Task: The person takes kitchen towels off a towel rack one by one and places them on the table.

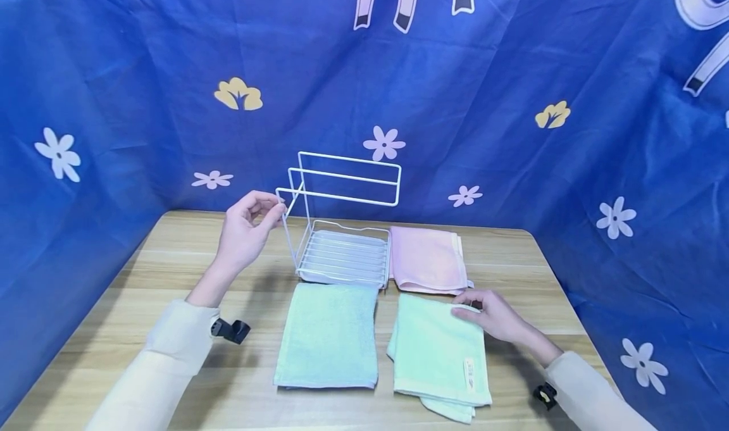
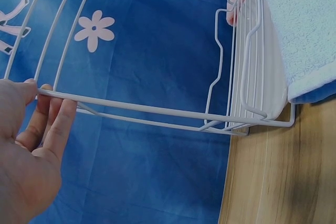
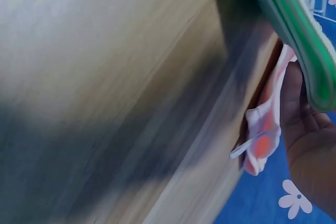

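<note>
My left hand (image 1: 245,228) pinches the upright side wire of a white wire rack (image 1: 343,258) near its top, the thumb and fingertips meeting on the rod (image 2: 142,109) in the left wrist view. The rack stands on a slatted base with a pale tray, and several rails cross its top. At the right, my right hand (image 1: 492,316) pinches the upper right corner of a folded mint green towel (image 1: 438,349) between thumb and fingers. In the right wrist view the green towel's folded edge (image 3: 310,51) hangs beside the fingers. A white label sits on its lower right part.
A folded light blue towel (image 1: 328,336) lies in front of the rack, left of the green one. Behind the green towel lies a folded pink towel (image 1: 427,260), beside the rack. Blue patterned cloth (image 1: 319,89) walls the back and sides of the wooden table (image 1: 188,241).
</note>
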The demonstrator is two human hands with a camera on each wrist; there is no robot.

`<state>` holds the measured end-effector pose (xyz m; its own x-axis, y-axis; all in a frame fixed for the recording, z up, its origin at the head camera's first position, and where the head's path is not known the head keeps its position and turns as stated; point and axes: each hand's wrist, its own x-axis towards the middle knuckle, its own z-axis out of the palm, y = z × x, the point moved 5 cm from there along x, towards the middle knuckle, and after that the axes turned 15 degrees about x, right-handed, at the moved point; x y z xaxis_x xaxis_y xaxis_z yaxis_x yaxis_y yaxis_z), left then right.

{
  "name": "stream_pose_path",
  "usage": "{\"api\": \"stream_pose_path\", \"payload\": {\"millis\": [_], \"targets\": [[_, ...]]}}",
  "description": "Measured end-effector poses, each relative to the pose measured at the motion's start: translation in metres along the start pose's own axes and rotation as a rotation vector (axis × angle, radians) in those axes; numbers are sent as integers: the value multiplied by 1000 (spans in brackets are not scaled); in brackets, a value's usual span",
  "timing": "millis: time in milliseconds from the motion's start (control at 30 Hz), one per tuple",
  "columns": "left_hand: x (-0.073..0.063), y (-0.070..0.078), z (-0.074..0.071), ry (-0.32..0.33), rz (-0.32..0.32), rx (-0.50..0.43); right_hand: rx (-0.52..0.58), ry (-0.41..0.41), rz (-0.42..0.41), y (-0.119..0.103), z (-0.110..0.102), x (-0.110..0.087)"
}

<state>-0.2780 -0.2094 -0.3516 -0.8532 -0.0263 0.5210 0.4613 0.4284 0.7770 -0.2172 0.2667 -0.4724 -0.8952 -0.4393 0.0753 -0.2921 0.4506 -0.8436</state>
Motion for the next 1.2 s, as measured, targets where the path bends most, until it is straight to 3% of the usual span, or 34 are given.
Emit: {"api": "stream_pose_path", "payload": {"millis": [500,833,967,1200], "targets": [[0,1,3,-2,-2,-6,-97,28,9,17,4,18],[0,0,2,2,2,-2,-254,78,6,16,5,22],[1,-1,1,0,-4,5,-303,109,18,15,7,23],[-2,3,-10,-18,0,104,-397,241,5,-1,-6,18]]}}
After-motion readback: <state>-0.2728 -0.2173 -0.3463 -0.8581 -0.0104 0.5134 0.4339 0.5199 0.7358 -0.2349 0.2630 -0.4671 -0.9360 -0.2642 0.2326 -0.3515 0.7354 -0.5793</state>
